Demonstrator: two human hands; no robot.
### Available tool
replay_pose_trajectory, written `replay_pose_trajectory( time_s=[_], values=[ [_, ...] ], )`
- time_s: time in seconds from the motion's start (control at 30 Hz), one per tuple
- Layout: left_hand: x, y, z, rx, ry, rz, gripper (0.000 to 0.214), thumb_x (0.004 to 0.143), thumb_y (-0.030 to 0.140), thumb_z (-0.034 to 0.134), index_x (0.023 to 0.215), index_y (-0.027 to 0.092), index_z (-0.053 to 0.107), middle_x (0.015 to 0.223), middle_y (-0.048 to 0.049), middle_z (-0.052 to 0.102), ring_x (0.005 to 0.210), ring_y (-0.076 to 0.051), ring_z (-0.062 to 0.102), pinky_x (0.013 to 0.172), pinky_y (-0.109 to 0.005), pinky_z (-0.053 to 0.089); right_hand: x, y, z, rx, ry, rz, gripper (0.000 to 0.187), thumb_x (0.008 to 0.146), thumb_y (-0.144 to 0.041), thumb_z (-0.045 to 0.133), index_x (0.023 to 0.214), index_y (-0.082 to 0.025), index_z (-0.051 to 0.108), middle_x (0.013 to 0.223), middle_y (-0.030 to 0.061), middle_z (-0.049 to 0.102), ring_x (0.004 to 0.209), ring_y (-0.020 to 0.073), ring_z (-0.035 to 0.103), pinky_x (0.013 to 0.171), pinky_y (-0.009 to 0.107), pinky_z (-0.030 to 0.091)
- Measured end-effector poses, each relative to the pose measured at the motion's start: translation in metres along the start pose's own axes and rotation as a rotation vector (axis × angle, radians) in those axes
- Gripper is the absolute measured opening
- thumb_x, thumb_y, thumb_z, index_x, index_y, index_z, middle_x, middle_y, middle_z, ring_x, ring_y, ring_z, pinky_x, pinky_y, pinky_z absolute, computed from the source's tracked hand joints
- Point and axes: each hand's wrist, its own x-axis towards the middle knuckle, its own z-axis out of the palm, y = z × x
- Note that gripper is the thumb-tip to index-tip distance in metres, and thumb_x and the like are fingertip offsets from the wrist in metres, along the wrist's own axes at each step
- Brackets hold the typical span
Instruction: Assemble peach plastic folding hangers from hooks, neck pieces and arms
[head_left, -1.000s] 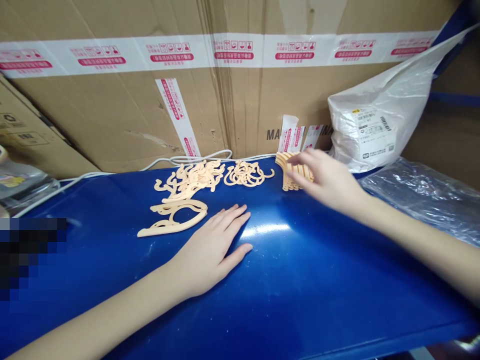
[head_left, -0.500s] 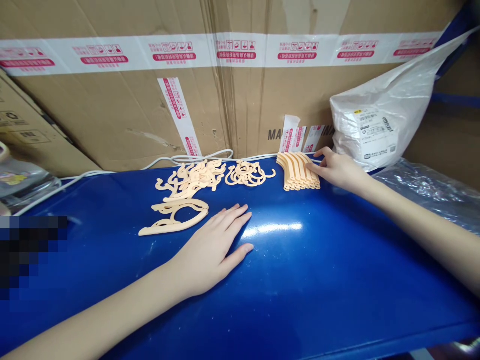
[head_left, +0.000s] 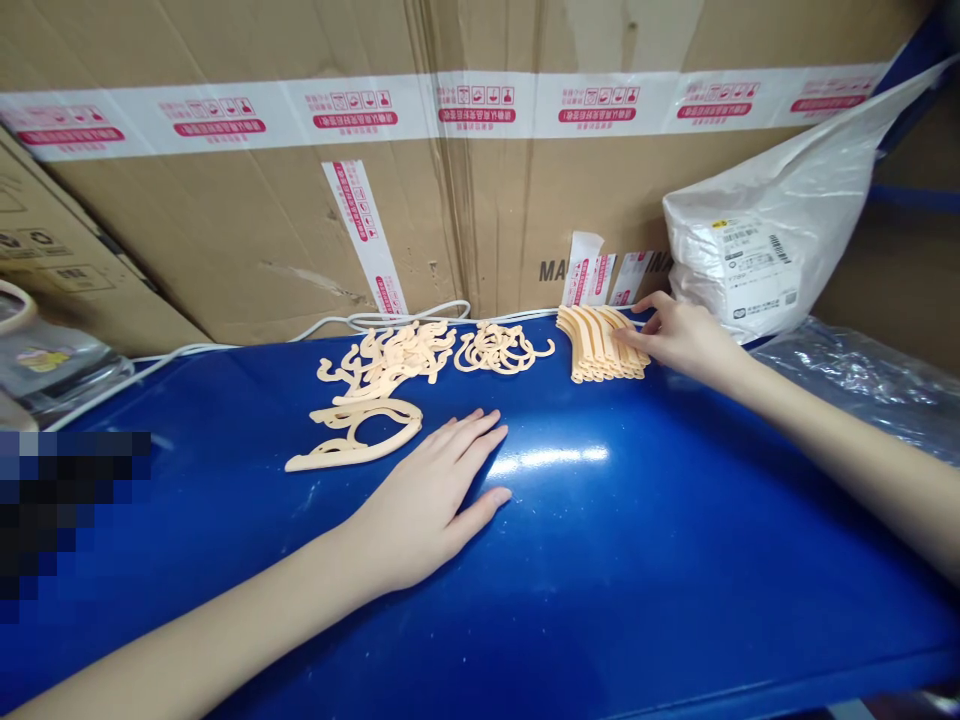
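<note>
My left hand (head_left: 431, 495) lies flat on the blue table (head_left: 600, 570), fingers stretched and holding nothing. Just left of its fingertips is a folded cream plastic hanger (head_left: 397, 445). My right hand (head_left: 679, 335) is at the right end of a neat stack of curved cream hanger arms (head_left: 600, 345), thumb and index finger pinching the outermost arm. The far fingertips are partly hidden behind the stack. A loose pile of small curved cream pieces (head_left: 401, 355) lies behind the folded hanger, and a smaller heap of cream hooks (head_left: 502, 350) sits between that pile and the stack.
A large cardboard box (head_left: 262, 210) with printed tape stands along the back. A white cable (head_left: 322, 322) runs along its foot. At the right are a white plastic bag (head_left: 825, 200) and clear plastic wrap (head_left: 862, 385); a clear bag (head_left: 67, 350) is at the left.
The view has shifted slightly, so everything sits a little further right. Both hands keep nearly the same pose, the right still at the stack's end.
</note>
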Motion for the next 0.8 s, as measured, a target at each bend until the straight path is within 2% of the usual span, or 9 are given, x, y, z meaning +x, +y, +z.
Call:
replay_pose_trajectory(
  time_s=[0.27, 0.43, 0.6, 0.8],
  values=[
    [-0.001, -0.001, 0.002, -0.011, 0.051, 0.024, 0.053, 0.096, 0.048, 0.038, 0.142, 0.021, 0.037, 0.151, -0.0085, 0.033, 0.139, -0.027, 0.03, 0.114, -0.05, 0.03, -0.001, -0.001, -0.001, -0.042, -0.023, 0.018, 0.042, 0.08, -0.046, 0.056, 0.108, -0.015, 0.052, 0.08, 0.0104, 0.069, 0.071, 0.0249, 0.061, 0.065, 0.035, 0.041],
    [-0.002, -0.001, 0.002, 0.002, 0.019, 0.01, 0.055, 0.097, 0.049, 0.035, 0.143, 0.02, 0.034, 0.152, -0.0079, 0.031, 0.141, -0.026, 0.027, 0.115, -0.05, 0.027, -0.002, -0.002, -0.002, -0.052, -0.007, 0.015, 0.04, 0.079, -0.039, 0.055, 0.11, -0.014, 0.052, 0.079, 0.0108, 0.069, 0.073, 0.0257, 0.062, 0.067, 0.035, 0.042],
    [-0.001, -0.001, 0.002, -0.004, 0.017, 0.006, 0.054, 0.097, 0.049, 0.036, 0.143, 0.02, 0.035, 0.152, -0.0078, 0.031, 0.14, -0.026, 0.028, 0.114, -0.051, 0.029, -0.004, -0.005, -0.008, -0.046, 0.042, 0.002, 0.039, 0.077, -0.037, 0.057, 0.108, -0.013, 0.054, 0.076, 0.0101, 0.069, 0.069, 0.0249, 0.062, 0.063, 0.034, 0.042],
    [-0.001, -0.001, 0.001, -0.021, 0.045, 0.023, 0.053, 0.096, 0.048, 0.037, 0.141, 0.02, 0.037, 0.15, -0.0083, 0.034, 0.139, -0.027, 0.03, 0.114, -0.05, 0.029, -0.011, -0.019, -0.022, -0.04, 0.164, -0.078, 0.037, 0.078, -0.034, 0.056, 0.109, -0.016, 0.054, 0.074, 0.0068, 0.069, 0.069, 0.0243, 0.063, 0.061, 0.033, 0.042]
  ],
)
